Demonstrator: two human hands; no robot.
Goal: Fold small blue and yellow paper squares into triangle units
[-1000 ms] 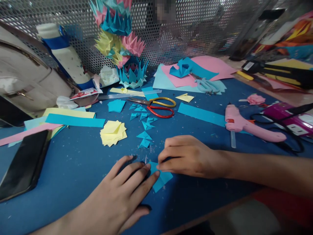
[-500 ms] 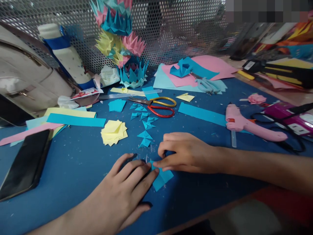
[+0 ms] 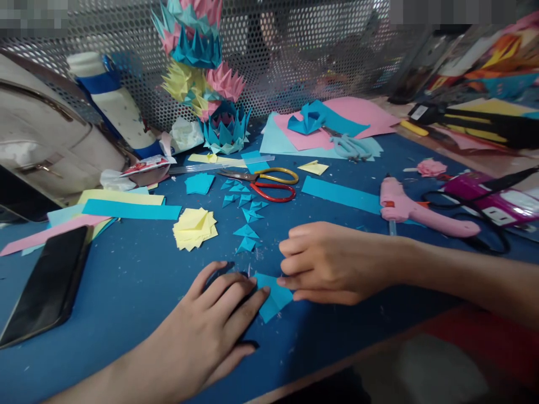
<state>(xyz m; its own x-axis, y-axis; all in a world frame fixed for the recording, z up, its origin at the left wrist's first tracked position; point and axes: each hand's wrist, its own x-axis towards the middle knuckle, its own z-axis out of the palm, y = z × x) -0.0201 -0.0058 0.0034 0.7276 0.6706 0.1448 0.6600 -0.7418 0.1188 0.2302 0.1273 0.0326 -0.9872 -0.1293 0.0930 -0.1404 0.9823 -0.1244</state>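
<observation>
A small blue square of origami paper [image 3: 273, 300] lies on the blue table, with crease lines across it. My left hand [image 3: 225, 320] rests flat, fingers spread, fingertips on the paper's left edge. At the paper's right corner my right hand [image 3: 324, 266] is curled, with thumb and forefinger closed on the edge. Beyond the hands runs a line of small folded blue triangles [image 3: 246, 231]. A stack of yellow paper squares [image 3: 195, 228] sits to their left, and scissors [image 3: 269, 182] with one yellow and one red handle lie behind.
A pink glue gun [image 3: 425, 210] lies at the right, beside a purple power strip [image 3: 484, 193]. Paper strips [image 3: 132, 209] and a phone [image 3: 46, 280] are on the left. At the back stand a bottle [image 3: 113, 104] and a folded-paper tower [image 3: 197, 50].
My right hand has moved right, from the top of the blue paper to its right corner, uncovering more of the sheet. My left hand stays on the left edge.
</observation>
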